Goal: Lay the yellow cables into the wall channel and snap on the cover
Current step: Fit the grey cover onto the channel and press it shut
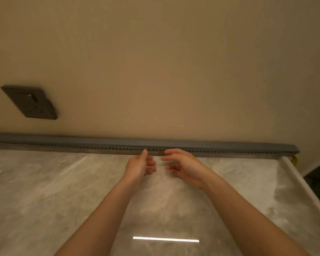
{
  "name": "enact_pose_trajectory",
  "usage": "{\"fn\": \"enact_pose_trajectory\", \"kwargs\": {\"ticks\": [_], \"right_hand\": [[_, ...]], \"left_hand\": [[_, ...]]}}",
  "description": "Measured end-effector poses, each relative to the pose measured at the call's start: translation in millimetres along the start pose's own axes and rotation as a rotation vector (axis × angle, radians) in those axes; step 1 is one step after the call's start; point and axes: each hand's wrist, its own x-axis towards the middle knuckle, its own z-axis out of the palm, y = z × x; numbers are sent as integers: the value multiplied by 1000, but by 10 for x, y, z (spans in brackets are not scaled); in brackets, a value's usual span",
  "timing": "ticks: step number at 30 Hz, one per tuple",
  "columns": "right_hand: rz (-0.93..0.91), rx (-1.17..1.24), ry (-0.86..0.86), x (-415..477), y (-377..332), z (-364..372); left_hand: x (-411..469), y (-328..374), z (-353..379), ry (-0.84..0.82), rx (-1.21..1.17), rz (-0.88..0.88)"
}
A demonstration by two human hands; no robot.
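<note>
Two bare hands reached to the middle of the grey wall channel (229,149), which ran along the foot of the beige wall (155,71) where it met the marble countertop (44,182). The left hand (139,166) held nothing, its fingers loosely curled and its thumb tip touching the channel's slotted face. The right hand (183,167) was relaxed and empty, fingers spread leftward just beside the channel. A smooth grey cover (81,140) lay along the channel's top. Yellow cable (294,160) showed only at the channel's right end. A dark wall socket (30,102) sat above, to the left.
</note>
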Motion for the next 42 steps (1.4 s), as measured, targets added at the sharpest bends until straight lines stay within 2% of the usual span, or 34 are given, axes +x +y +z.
{"fn": "enact_pose_trajectory", "kwargs": {"ticks": [4,7,13,19,21,25,32,42], "right_hand": [[-61,-162,11,-216,-81,-545],[-159,-270,117,-366,-112,-967],[-422,-480,470,-689,-28,-2006],[-517,-602,913,-827,148,-2646],[-467,-639,1000,-798,210,-2712],[-330,-623,974,-702,226,-2723],[-356,-752,988,-683,254,-2684],[-280,-915,916,-698,225,-2672]], "left_hand": [[-212,-70,550,-84,-71,-51],[-323,-121,885,-143,-100,-104],[-411,-155,1499,-193,-150,-194],[-435,-158,1994,-245,-220,-282],[-428,-180,2109,-237,-241,-291],[-398,-222,2169,-217,-226,-286],[-325,-223,2130,-154,-220,-236],[-254,-170,2063,-115,-262,-215]]}}
